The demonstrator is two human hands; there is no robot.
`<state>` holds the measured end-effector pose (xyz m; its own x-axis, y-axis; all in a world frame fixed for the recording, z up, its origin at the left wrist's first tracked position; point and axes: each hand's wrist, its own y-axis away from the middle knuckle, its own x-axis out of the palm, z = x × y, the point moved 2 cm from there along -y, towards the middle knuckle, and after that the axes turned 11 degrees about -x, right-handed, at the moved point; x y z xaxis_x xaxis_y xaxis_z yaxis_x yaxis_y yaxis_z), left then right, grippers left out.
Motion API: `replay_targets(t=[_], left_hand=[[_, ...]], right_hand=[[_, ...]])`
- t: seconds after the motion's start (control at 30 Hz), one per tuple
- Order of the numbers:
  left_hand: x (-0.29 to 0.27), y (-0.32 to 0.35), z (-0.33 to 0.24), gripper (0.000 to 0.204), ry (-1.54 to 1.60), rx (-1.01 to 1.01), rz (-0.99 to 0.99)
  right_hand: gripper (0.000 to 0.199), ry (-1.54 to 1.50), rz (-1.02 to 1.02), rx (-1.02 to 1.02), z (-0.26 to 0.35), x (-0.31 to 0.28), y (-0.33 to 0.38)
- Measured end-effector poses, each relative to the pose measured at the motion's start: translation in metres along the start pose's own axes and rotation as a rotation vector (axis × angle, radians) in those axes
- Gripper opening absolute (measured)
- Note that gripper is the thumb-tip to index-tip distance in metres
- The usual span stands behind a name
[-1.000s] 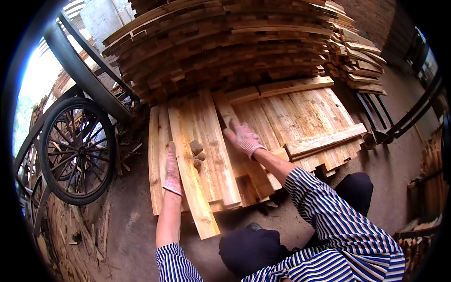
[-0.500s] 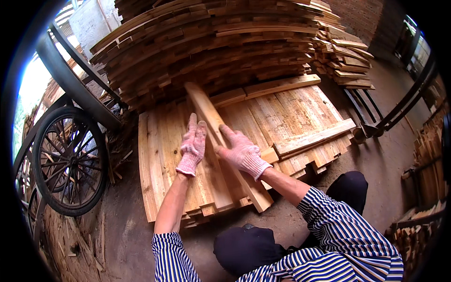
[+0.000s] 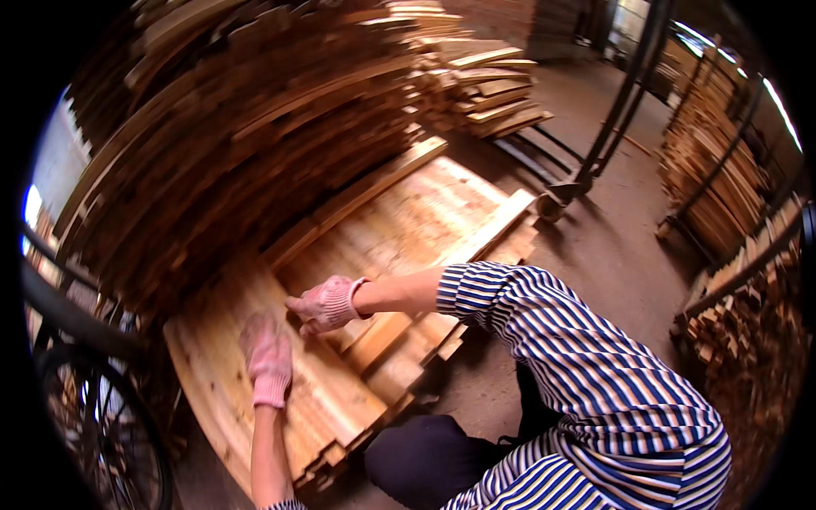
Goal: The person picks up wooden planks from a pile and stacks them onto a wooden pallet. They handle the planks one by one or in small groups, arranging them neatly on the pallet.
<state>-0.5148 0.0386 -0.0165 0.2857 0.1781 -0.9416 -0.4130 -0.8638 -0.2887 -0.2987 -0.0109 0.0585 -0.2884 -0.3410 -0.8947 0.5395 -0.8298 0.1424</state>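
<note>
Flat wooden boards lie side by side in a broad low layer before me. My left hand (image 3: pixel 269 359), in a pink knitted glove, rests on the boards (image 3: pixel 225 340) at the left with its fingers stretched out, their tips blurred. To its right, my right hand (image 3: pixel 327 304), gloved the same way, reaches in over the edge of a board (image 3: pixel 336 382) that lies flat in the layer. Its forefinger and thumb are apart and touch or hover just over the wood; which of the two, I cannot tell.
A tall stack of boards (image 3: pixel 246 144) rises behind the layer. Crosswise strips lie on it, one at the back (image 3: pixel 365 200) and one at the right (image 3: pixel 493 225). A metal cart (image 3: pixel 552 200) stands beyond at right, a spoked wheel (image 3: pixel 102 433) at lower left. More wood (image 3: pixel 722 144) stands far right.
My view has swung to the right. The long board that my right hand held tilted over the layer now lies flat in it. My left hand has come down onto the boards.
</note>
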Motion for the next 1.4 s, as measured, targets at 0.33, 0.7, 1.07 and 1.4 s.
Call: replay_targets(t=[0.33,0.7,1.07,1.4], left_hand=[[-0.016,0.003,-0.005,0.063,-0.004,-0.032,0.164],[-0.015,-0.049,-0.085,0.06,-0.034,-0.271,0.431],[-0.036,-0.104,-0.181,0.058,-0.238,-0.632,0.552],[0.04,-0.24,-0.464,0.056,0.597,-0.179,0.769]], right_hand=[[0.09,-0.654,-0.936,0.586,-0.273,-0.098,0.257],[0.091,-0.627,-1.169,0.822,-0.696,-0.118,0.361],[0.048,-2.225,-2.054,0.341,-0.703,-0.105,0.286],[0.034,-2.026,-1.877,0.394,-0.648,-0.063,0.404]])
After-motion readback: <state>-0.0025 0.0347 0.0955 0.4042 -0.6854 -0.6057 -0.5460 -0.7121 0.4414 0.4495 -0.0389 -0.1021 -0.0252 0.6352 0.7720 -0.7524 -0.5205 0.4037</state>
